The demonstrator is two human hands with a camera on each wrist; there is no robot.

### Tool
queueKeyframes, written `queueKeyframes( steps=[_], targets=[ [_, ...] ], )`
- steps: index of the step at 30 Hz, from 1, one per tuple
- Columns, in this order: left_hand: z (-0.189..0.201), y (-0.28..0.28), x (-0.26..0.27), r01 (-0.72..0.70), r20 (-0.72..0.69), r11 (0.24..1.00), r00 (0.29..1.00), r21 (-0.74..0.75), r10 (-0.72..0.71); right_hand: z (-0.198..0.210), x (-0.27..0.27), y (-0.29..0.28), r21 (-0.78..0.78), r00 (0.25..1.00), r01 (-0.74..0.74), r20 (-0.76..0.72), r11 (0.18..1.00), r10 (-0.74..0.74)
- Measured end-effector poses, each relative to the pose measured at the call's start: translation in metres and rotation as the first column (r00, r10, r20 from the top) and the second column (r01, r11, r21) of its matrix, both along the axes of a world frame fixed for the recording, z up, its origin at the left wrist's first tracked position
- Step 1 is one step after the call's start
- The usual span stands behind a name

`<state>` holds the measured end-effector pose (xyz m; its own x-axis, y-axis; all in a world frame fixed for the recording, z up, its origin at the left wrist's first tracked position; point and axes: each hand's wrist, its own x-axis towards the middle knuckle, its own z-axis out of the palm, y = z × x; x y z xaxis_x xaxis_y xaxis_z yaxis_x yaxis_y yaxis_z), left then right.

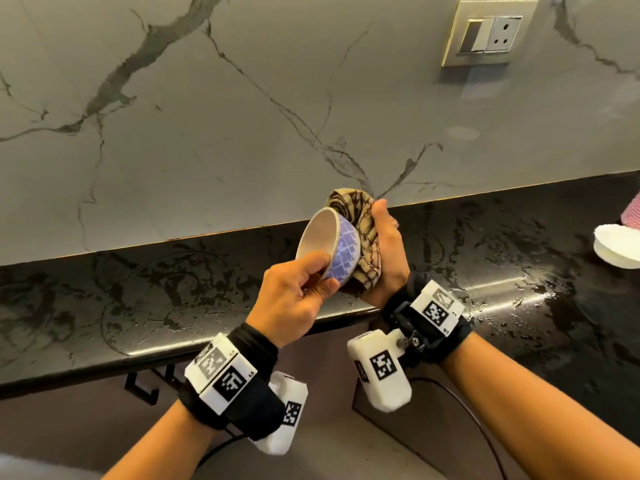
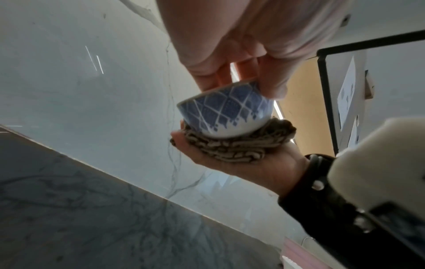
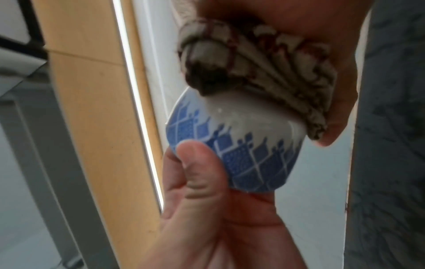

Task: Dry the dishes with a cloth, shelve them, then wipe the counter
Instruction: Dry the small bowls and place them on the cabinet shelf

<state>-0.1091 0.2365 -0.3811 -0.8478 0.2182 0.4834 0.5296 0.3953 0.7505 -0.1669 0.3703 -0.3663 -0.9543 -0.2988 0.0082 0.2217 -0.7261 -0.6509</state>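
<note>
A small blue-and-white patterned bowl (image 1: pixel 330 242) is held tilted above the front edge of the black table (image 1: pixel 138 282), its mouth turned to the left. Its rim is pinched by the left hand (image 1: pixel 294 292), thumb outside and fingers (image 2: pixel 226 72) curled inside. Its base is pressed into a bunched brown patterned cloth (image 1: pixel 360 230), which is cupped and gripped by the right hand (image 1: pixel 386 247). A white dish (image 1: pixel 614 245) lies on the wet table at far right.
</note>
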Motion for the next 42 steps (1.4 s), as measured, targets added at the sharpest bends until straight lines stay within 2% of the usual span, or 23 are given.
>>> queueKeyframes(
  steps=[3, 7, 10, 13, 15, 16, 17, 18, 20, 22, 24, 26, 27, 29, 31, 33, 34, 35, 37, 39, 41, 42],
  targets=[
    [-0.009, 0.002, -0.001, -0.008, -0.004, 1.000, 1.000, 0.001, 0.008, -0.018, 0.005, -0.001, 0.008, 0.992, -0.031, 0.123, 0.999, 0.030],
    [-0.018, 0.006, -0.011, -0.096, -0.129, 0.986, 0.988, -0.135, 0.079, -0.036, 0.006, -0.001, -0.012, 0.962, -0.091, 0.257, 0.996, 0.091],
    [-0.025, 0.006, -0.021, -0.180, -0.192, 0.940, 0.973, -0.290, 0.127, -0.042, 0.011, 0.000, -0.023, 0.957, -0.140, 0.254, 0.990, 0.141],
    [-0.016, 0.004, -0.029, -0.227, -0.186, 0.928, 0.966, -0.294, 0.178, -0.041, 0.012, 0.010, 0.072, 0.979, -0.145, 0.156, 0.987, 0.132],
    [-0.002, 0.004, -0.035, -0.264, -0.087, 0.959, 0.963, -0.101, 0.255, -0.039, 0.010, 0.024, 0.199, 0.989, -0.140, 0.065, 0.970, 0.130],
    [0.008, 0.004, -0.037, -0.258, 0.049, 0.964, 0.966, 0.070, 0.254, -0.038, 0.007, 0.032, 0.278, 0.996, -0.080, -0.017, 0.957, 0.088],
    [0.018, 0.005, -0.037, -0.246, 0.185, 0.934, 0.962, 0.259, 0.202, -0.037, 0.004, 0.039, 0.348, 0.992, 0.023, -0.126, 0.937, 0.023],
    [0.027, 0.006, -0.037, -0.226, 0.288, 0.869, 0.952, 0.441, 0.102, -0.035, 0.002, 0.045, 0.398, 0.969, 0.137, -0.242, 0.907, -0.040],
    [0.040, 0.011, -0.037, -0.180, 0.357, 0.735, 0.930, 0.653, -0.090, -0.034, -0.001, 0.056, 0.450, 0.896, 0.279, -0.440, 0.848, -0.061],
    [0.047, 0.017, -0.037, -0.148, 0.378, 0.671, 0.902, 0.727, -0.210, -0.028, -0.002, 0.062, 0.447, 0.835, 0.339, -0.548, 0.828, -0.046],
    [0.052, 0.021, -0.038, -0.139, 0.393, 0.646, 0.880, 0.750, -0.268, -0.020, -0.002, 0.066, 0.418, 0.800, 0.351, -0.599, 0.838, -0.036],
    [0.060, 0.021, -0.037, -0.096, 0.374, 0.662, 0.880, 0.744, -0.292, -0.003, 0.001, 0.067, 0.417, 0.754, 0.401, -0.656, 0.816, -0.035],
    [0.066, 0.022, -0.036, -0.062, 0.355, 0.693, 0.889, 0.718, -0.288, 0.006, 0.003, 0.068, 0.420, 0.721, 0.451, -0.692, 0.788, -0.044],
    [0.081, 0.023, -0.032, -0.001, 0.303, 0.787, 0.923, 0.616, -0.236, 0.030, 0.006, 0.066, 0.380, 0.634, 0.560, -0.769, 0.736, -0.085],
    [0.104, 0.020, -0.026, 0.081, 0.162, 0.893, 0.972, 0.442, -0.168, 0.057, 0.009, 0.063, 0.285, 0.542, 0.629, -0.828, 0.724, -0.145],
    [0.134, 0.015, -0.019, 0.127, -0.048, 0.983, 0.991, 0.135, -0.121, 0.088, 0.016, 0.060, 0.191, 0.472, 0.647, -0.861, 0.738, -0.191],
    [0.154, 0.011, -0.016, 0.057, -0.173, 0.998, 0.983, -0.042, -0.063, 0.109, 0.018, 0.059, 0.147, 0.424, 0.665, -0.882, 0.733, -0.208],
    [0.171, 0.006, -0.013, -0.051, -0.301, 0.982, 0.954, -0.180, -0.006, 0.127, 0.022, 0.058, 0.124, 0.395, 0.675, -0.894, 0.727, -0.214],
    [0.214, -0.003, -0.006, -0.259, -0.530, 0.923, 0.845, -0.286, 0.072, 0.172, 0.027, 0.055, 0.123, 0.349, 0.688, -0.920, 0.715, -0.177],
    [0.258, -0.008, 0.008, -0.394, -0.688, 0.886, 0.714, -0.243, 0.129, 0.220, 0.033, 0.051, 0.093, 0.241, 0.728, -0.962, 0.679, -0.126],
    [0.294, -0.013, 0.025, -0.510, -0.794, 0.848, 0.571, -0.143, 0.209, 0.263, 0.045, 0.047, 0.066, 0.135, 0.749, -0.989, 0.659, -0.055],
    [0.309, -0.015, 0.032, -0.553, -0.818, 0.827, 0.518, -0.099, 0.249, 0.281, 0.051, 0.045, 0.066, 0.106, 0.758, -0.994, 0.649, -0.022]
  ],
)
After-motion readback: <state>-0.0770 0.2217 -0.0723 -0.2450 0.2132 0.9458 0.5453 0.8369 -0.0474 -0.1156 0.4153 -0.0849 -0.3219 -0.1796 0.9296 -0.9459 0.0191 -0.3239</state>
